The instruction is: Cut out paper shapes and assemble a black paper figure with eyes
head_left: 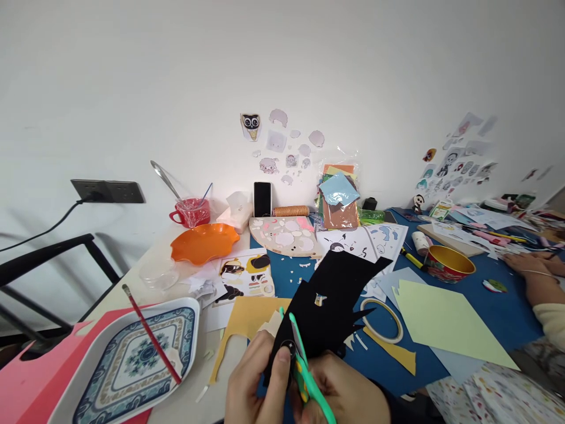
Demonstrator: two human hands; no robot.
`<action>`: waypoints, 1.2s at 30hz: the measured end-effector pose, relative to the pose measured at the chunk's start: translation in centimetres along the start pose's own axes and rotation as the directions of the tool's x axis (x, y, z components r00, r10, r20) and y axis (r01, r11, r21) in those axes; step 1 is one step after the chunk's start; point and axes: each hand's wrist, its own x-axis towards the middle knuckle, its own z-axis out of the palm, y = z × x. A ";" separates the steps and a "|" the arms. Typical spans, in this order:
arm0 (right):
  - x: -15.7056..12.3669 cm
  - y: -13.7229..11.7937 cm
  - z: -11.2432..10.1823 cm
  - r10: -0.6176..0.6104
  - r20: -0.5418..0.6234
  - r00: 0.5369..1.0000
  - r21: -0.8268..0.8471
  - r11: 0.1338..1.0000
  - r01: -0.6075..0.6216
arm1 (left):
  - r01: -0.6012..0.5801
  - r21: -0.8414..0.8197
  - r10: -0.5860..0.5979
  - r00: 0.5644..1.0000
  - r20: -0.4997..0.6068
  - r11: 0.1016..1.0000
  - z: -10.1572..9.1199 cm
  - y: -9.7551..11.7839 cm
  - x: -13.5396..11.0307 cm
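Note:
My left hand [260, 377] pinches the lower left edge of a sheet of black paper [335, 288], thumb on top. A small round drawn mark shows beside that thumb. Green-handled scissors [314, 388] are in my right hand [348, 386], fingers wrapped round the handles. Their blades point up and away from me, lying over the black paper near my left thumb. The paper has jagged cuts along its right side and a small hole through which lighter things show. Yellow-tan paper [247, 312] with a cut-out lies just beyond my left hand.
A white patterned tray [188, 315] with a red paintbrush [154, 341] stands at left, near an orange dish [205, 242]. A tape roll [399, 330], pale green paper [445, 321] and a red-gold bowl [450, 265] lie right. Another person's hand [525, 265] rests far right.

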 end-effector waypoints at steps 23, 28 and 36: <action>-0.2 0.3 -1.8 -0.032 0.153 0.988 -0.052 0.998 0.040 | -0.151 0.018 0.146 0.976 0.160 0.988 -1.6 1.6 1.4; -0.4 0.2 -1.9 0.022 0.137 0.990 -0.084 0.996 -0.011 | -0.148 -0.003 0.145 0.960 0.240 0.989 -2.1 1.2 1.6; -0.3 0.9 -2.0 0.009 0.149 0.989 0.033 0.999 -0.014 | -0.119 -0.097 0.148 0.910 0.387 0.988 -3.1 -0.2 2.9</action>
